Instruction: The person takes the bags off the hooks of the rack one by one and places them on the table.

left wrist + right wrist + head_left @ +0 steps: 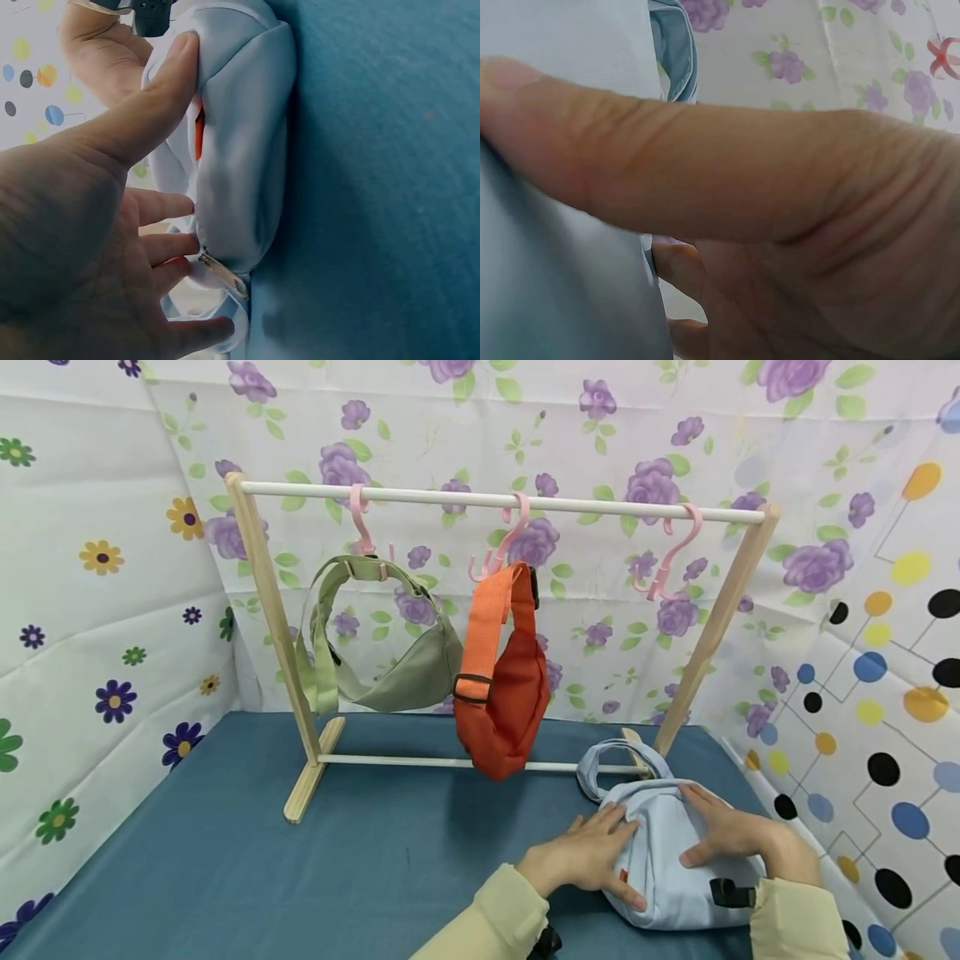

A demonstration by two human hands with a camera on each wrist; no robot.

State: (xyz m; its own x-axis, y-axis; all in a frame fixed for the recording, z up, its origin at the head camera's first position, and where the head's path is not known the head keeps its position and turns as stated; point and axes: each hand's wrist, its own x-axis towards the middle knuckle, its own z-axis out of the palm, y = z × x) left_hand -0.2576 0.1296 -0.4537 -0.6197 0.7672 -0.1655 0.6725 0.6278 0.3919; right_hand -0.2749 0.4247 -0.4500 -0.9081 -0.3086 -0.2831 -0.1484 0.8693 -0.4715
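A light blue bag [656, 827] lies on the table at the right, its strap [592, 768] looped behind it. Spread fingers of my left hand [573, 858] rest on the bag's left side, beside a small red tag [624, 876]. In the left wrist view, a zipper pull [225, 276] hangs near those fingertips. My right hand [742, 837] lies across the bag's right side, thumb and fingers apart. The right wrist view shows its straight thumb [667, 165] along the blue fabric [570, 277]; the other fingers are partly hidden behind the bag.
A rack with a white rail [442, 497] and wooden legs [273, 618] stands behind. From pink hooks hang a green waist bag [420, 668] and an orange waist bag [513, 702]. A third pink hook [678, 552] carries nothing. Patterned cloth walls [97, 635] enclose the blue tabletop [300, 885].
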